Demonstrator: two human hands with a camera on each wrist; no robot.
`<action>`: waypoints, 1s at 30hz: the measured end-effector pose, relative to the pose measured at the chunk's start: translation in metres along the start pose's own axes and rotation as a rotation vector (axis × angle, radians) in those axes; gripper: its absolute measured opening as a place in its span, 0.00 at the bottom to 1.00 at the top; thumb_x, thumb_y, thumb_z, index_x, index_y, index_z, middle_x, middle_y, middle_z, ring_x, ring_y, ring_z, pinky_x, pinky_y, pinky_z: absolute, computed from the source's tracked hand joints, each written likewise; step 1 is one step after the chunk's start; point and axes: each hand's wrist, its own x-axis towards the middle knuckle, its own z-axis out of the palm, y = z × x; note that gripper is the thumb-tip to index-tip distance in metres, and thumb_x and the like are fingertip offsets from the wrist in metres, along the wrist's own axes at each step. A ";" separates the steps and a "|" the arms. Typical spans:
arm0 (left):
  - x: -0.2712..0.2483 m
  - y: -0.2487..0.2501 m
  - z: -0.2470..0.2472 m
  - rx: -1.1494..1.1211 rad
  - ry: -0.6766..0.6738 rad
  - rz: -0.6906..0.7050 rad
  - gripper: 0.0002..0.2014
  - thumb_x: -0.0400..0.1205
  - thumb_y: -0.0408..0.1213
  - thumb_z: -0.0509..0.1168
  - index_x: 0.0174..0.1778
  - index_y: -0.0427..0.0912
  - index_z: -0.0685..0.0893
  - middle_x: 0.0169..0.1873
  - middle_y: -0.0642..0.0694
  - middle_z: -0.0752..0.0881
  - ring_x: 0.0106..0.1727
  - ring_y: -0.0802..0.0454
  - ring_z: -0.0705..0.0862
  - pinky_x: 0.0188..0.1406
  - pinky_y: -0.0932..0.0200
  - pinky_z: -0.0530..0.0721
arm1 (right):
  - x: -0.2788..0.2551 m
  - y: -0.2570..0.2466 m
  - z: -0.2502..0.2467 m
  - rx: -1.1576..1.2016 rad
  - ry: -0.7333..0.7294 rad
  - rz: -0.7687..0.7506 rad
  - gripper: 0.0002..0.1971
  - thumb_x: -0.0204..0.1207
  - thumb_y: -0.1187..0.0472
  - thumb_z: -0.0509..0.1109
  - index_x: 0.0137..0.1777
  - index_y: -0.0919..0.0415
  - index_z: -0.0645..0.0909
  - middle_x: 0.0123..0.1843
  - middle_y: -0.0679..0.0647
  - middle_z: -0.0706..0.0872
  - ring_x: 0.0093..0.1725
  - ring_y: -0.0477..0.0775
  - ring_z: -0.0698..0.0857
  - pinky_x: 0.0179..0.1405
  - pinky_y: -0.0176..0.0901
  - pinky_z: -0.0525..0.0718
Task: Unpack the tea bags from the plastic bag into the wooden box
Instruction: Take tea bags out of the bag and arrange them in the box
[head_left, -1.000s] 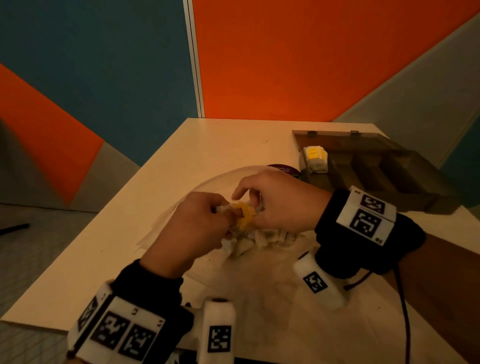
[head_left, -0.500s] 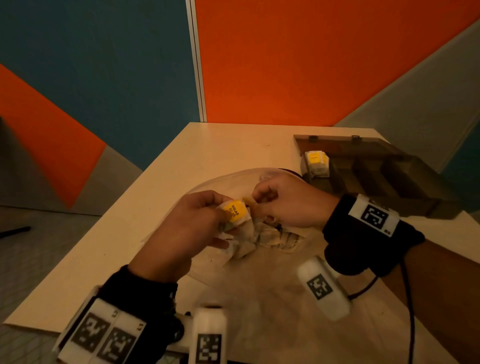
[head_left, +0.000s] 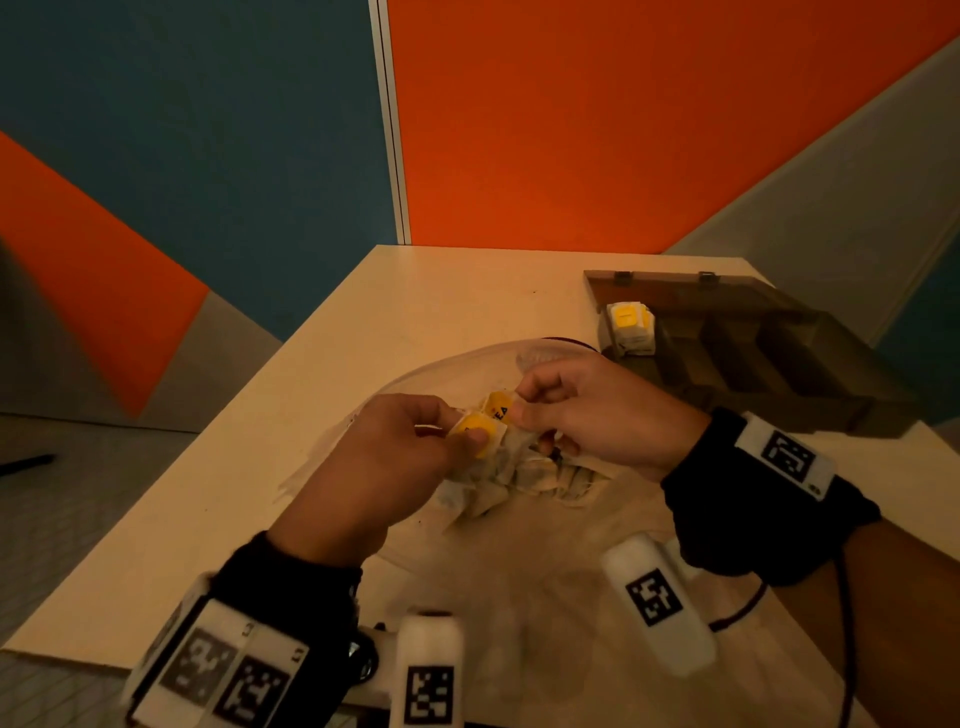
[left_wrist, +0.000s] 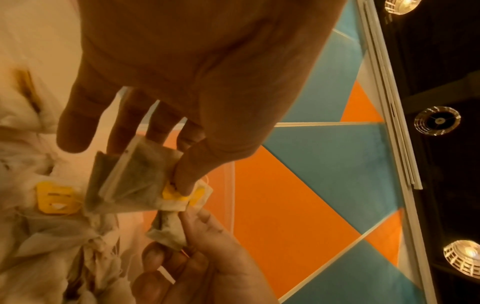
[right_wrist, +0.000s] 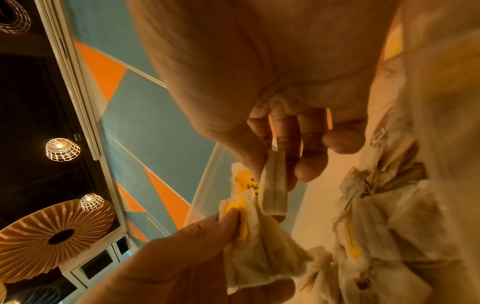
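Note:
Both hands work over a clear plastic bag (head_left: 447, 364) lying on the table. My left hand (head_left: 457, 434) pinches a tea bag (left_wrist: 130, 181) by its yellow tag (head_left: 475, 426). My right hand (head_left: 530, 410) pinches a second tea bag (right_wrist: 275, 185) right beside it, its yellow tag (head_left: 500, 405) showing. A heap of pale tea bags (head_left: 524, 478) lies under the hands inside the plastic bag. The dark wooden box (head_left: 769, 358) stands open at the back right, with a stack of tea bags (head_left: 631, 327) in its near left compartment.
The pale table (head_left: 395, 312) ends at a left edge (head_left: 182, 467) with floor below. Orange and blue wall panels (head_left: 571, 130) stand behind the far edge. A dark round object (head_left: 571, 343) peeks out behind the plastic bag.
The two hands have drawn slightly apart, and two yellow tags now show between them instead of one. The right hand has shifted a little to the right.

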 end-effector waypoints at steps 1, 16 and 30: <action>0.000 0.000 0.000 0.003 -0.012 0.003 0.08 0.77 0.37 0.73 0.36 0.36 0.89 0.35 0.38 0.90 0.30 0.58 0.82 0.33 0.63 0.80 | -0.001 -0.001 0.000 0.001 0.006 -0.001 0.09 0.80 0.62 0.71 0.37 0.57 0.83 0.33 0.50 0.84 0.27 0.42 0.81 0.24 0.30 0.76; -0.003 0.003 0.002 -0.159 0.045 0.055 0.11 0.80 0.33 0.68 0.32 0.38 0.89 0.28 0.49 0.89 0.26 0.64 0.83 0.25 0.75 0.76 | -0.008 -0.003 0.003 -0.019 0.036 -0.020 0.05 0.77 0.59 0.74 0.41 0.59 0.87 0.34 0.47 0.83 0.30 0.42 0.79 0.29 0.35 0.75; -0.001 0.005 0.003 -0.149 0.013 -0.051 0.12 0.85 0.35 0.61 0.47 0.31 0.87 0.47 0.34 0.91 0.47 0.37 0.87 0.53 0.43 0.85 | -0.006 -0.005 0.002 0.057 0.000 0.057 0.05 0.78 0.65 0.70 0.44 0.66 0.81 0.40 0.60 0.78 0.37 0.58 0.77 0.34 0.48 0.75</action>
